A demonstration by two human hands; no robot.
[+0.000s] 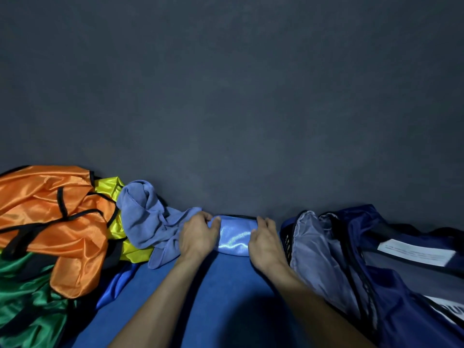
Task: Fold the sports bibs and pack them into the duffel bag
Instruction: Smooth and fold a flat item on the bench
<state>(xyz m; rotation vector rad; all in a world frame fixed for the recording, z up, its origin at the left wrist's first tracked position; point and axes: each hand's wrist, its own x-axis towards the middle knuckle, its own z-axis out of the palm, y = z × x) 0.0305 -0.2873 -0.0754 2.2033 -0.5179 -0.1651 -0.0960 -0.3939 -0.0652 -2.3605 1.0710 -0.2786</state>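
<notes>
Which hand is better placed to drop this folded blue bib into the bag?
Probably the right hand: it grips the blue bib on the side nearest the open duffel bag.

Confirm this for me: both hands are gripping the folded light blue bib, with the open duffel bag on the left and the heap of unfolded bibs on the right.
Not quite: the sides are swapped. The head view shows the duffel bag open on the person's right and the heap of unfolded bibs on the left. The rest holds: the left hand and right hand both grip the folded light blue bib.

dark grey matte wall (226, 84) filling the upper view, blue surface (226, 297) below, dim light
</notes>
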